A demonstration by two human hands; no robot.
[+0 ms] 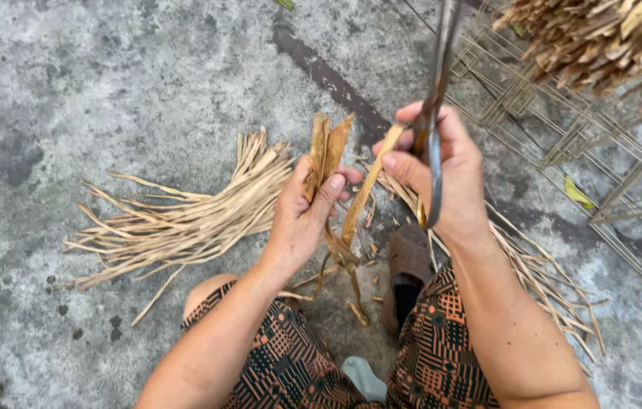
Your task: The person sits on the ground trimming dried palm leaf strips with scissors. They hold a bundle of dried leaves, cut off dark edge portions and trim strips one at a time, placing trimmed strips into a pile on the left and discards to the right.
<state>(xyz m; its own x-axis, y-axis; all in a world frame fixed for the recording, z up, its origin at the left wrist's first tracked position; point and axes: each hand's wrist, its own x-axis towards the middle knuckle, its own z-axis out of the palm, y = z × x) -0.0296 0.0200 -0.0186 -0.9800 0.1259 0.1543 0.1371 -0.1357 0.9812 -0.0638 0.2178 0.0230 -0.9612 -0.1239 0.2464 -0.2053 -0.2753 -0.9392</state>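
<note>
Nearest, the person's knees in patterned cloth frame a brown sandal [409,261] on the concrete floor [71,91]. Just above them the left hand [302,216] is closed, thumb and fingers pinching the lower part of a dried leaf stalk [326,151], which stands upright between the 2 hands with its split top fanned out and its thin tail hanging toward the knees. The right hand [442,170] is closed too, gripping scissors [434,113], blades pointing up and away, while thumb and forefinger pull 1 strip [370,185] off the stalk. The stalk looks light, dry and brittle: likely to split along the grain and snap if bent, so it seems best held low, near the base, as the left hand does. Beyond lie strip piles [185,220] on the left, then a wire rack [601,151] under dried leaves [609,38].
</note>
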